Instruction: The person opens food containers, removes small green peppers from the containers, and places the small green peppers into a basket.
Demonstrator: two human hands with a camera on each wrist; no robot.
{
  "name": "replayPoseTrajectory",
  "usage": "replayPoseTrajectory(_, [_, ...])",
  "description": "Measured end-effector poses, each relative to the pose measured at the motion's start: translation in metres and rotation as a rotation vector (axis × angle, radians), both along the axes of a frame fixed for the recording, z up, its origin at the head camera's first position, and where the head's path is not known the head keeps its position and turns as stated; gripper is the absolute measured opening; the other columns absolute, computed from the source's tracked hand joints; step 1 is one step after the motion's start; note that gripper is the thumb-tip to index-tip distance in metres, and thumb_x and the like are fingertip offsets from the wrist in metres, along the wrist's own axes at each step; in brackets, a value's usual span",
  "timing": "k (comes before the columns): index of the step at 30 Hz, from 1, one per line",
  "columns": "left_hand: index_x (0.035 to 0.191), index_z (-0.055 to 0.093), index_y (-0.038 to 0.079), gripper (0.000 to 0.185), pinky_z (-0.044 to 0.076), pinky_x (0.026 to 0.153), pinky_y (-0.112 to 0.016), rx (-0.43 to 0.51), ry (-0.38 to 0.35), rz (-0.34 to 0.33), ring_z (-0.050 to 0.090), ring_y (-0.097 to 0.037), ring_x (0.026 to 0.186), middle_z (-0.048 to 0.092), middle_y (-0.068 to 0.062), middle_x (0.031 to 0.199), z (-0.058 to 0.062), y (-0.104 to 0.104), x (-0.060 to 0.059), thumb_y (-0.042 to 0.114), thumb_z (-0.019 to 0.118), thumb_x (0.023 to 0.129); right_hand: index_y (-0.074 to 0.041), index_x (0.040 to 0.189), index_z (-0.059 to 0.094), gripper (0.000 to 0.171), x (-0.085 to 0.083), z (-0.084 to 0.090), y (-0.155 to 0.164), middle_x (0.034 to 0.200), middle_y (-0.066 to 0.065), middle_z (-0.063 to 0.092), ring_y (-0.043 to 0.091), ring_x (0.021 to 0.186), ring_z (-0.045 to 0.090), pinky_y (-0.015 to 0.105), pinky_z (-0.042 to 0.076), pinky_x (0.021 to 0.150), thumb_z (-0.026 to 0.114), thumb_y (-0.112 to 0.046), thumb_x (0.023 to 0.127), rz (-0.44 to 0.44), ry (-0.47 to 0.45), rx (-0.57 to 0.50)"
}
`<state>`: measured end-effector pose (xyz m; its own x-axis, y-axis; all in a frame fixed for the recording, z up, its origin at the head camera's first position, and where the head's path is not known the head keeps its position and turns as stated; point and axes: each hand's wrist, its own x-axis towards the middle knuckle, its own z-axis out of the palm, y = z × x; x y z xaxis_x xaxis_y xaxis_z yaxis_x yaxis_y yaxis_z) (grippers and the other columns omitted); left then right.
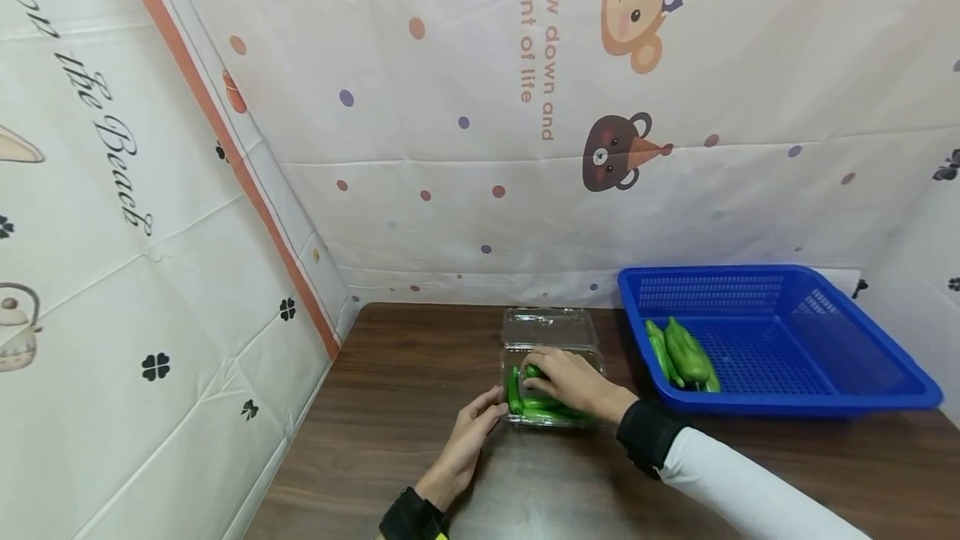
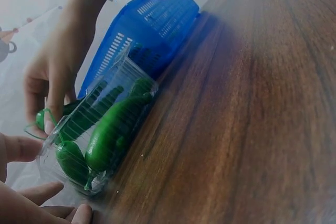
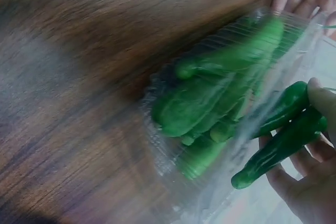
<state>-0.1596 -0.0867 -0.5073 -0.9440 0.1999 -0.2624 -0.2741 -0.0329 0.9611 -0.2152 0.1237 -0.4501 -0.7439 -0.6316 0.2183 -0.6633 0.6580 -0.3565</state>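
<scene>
Right hand [image 1: 566, 380] pinching slim, glossy dark-green peppers [image 3: 281, 148] over a clear plastic hinged box [image 1: 549, 327].
Its thumb and fingers are curled round them, beside paler green peppers [image 3: 186, 106] lying inside the box; the left hand [image 1: 467, 438], fingers mostly extended, touches the box's near left corner. The box sits lid-up on a brown wood-grain table [image 1: 390, 415], left of a blue perforated plastic basket [image 1: 787, 401] holding broad green peppers [image 1: 686, 357]; white printed sheeting [image 1: 405, 215] backs the table.
</scene>
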Motion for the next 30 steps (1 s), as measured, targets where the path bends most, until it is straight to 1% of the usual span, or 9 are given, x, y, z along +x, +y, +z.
replayPoseTrajectory(6, [0.154, 0.041, -0.001, 0.063, 0.032, 0.124, -0.058, -0.009, 0.013, 0.002, 0.027, -0.044, 0.153, 0.03, -0.024, 0.165, 0.001, -0.001, -0.002, 0.03, 0.059, 0.102, -0.01, 0.11, 0.071, 0.017, 0.001, 0.009, 0.0, 0.104, 0.002, 0.068, 0.014, 0.086, 0.069, 0.028, 0.06, 0.07, 0.071, -0.02, 0.096, 0.001, 0.001, -0.034])
replayPoseTrajectory(12, [0.153, 0.043, -0.002, 0.061, 0.033, 0.124, -0.058, -0.016, 0.005, 0.013, 0.029, -0.044, 0.152, 0.032, -0.025, 0.164, 0.002, 0.0, -0.001, 0.028, 0.06, 0.101, -0.009, 0.11, 0.071, 0.018, 0.0, 0.021, 0.001, 0.104, 0.003, 0.07, 0.015, 0.089, 0.07, 0.028, 0.061, 0.075, 0.073, -0.019, 0.095, -0.013, 0.018, -0.08])
replayPoseTrajectory(17, [0.152, 0.043, -0.002, 0.062, 0.033, 0.125, -0.057, -0.002, 0.01, 0.015, 0.028, -0.044, 0.152, 0.032, -0.025, 0.164, 0.002, 0.001, 0.0, 0.028, 0.06, 0.101, -0.01, 0.11, 0.073, 0.02, -0.003, 0.045, 0.002, 0.105, 0.004, 0.072, 0.018, 0.093, 0.07, 0.031, 0.062, 0.08, 0.073, -0.023, 0.095, -0.04, 0.016, -0.118])
replayPoseTrajectory(20, [0.153, 0.043, -0.001, 0.062, 0.032, 0.125, -0.057, 0.009, 0.003, 0.017, 0.028, -0.043, 0.153, 0.032, -0.024, 0.164, 0.001, 0.001, 0.001, 0.028, 0.061, 0.101, -0.01, 0.108, 0.073, 0.019, -0.006, 0.063, 0.005, 0.1, 0.004, 0.072, 0.014, 0.083, 0.067, 0.027, 0.058, 0.071, 0.074, -0.023, 0.094, -0.051, 0.02, -0.176])
replayPoseTrajectory(22, [0.153, 0.042, -0.002, 0.063, 0.032, 0.125, -0.057, 0.003, 0.006, 0.015, 0.028, -0.044, 0.152, 0.031, -0.025, 0.164, 0.001, 0.001, 0.001, 0.028, 0.061, 0.101, -0.01, 0.105, 0.074, 0.016, -0.009, 0.076, 0.009, 0.093, 0.003, 0.071, 0.011, 0.073, 0.061, 0.023, 0.052, 0.063, 0.075, -0.021, 0.093, -0.064, 0.031, -0.225])
replayPoseTrajectory(24, [0.153, 0.042, -0.002, 0.063, 0.033, 0.125, -0.057, 0.004, 0.003, 0.016, 0.028, -0.044, 0.153, 0.031, -0.024, 0.164, 0.0, 0.001, 0.001, 0.028, 0.062, 0.101, -0.009, 0.104, 0.074, 0.015, -0.013, 0.086, 0.013, 0.09, 0.004, 0.07, 0.009, 0.069, 0.056, 0.021, 0.046, 0.059, 0.076, -0.019, 0.092, -0.083, 0.043, -0.282])
replayPoseTrajectory(25, [0.153, 0.042, -0.002, 0.063, 0.032, 0.125, -0.057, 0.005, 0.001, 0.017, 0.027, -0.044, 0.153, 0.031, -0.024, 0.164, 0.0, 0.001, 0.001, 0.028, 0.062, 0.101, -0.009, 0.103, 0.074, 0.014, -0.015, 0.091, 0.016, 0.09, 0.005, 0.07, 0.008, 0.069, 0.055, 0.02, 0.046, 0.059, 0.076, -0.018, 0.092, -0.1, 0.056, -0.305])
replayPoseTrajectory(27, [0.153, 0.042, -0.002, 0.063, 0.033, 0.125, -0.057, 0.003, 0.002, 0.016, 0.027, -0.044, 0.153, 0.03, -0.024, 0.165, 0.0, 0.001, 0.001, 0.028, 0.061, 0.101, -0.007, 0.104, 0.075, 0.015, -0.019, 0.099, 0.022, 0.093, 0.008, 0.072, 0.01, 0.072, 0.06, 0.02, 0.05, 0.062, 0.076, -0.017, 0.092, -0.141, 0.085, -0.343])
replayPoseTrajectory(30, [0.154, 0.041, -0.002, 0.062, 0.033, 0.125, -0.057, 0.001, 0.004, 0.013, 0.026, -0.045, 0.153, 0.029, -0.025, 0.165, 0.001, 0.001, 0.001, 0.028, 0.06, 0.102, -0.004, 0.107, 0.075, 0.018, -0.024, 0.107, 0.034, 0.101, 0.014, 0.074, 0.018, 0.08, 0.07, 0.025, 0.06, 0.068, 0.076, -0.014, 0.093, -0.207, 0.127, -0.391])
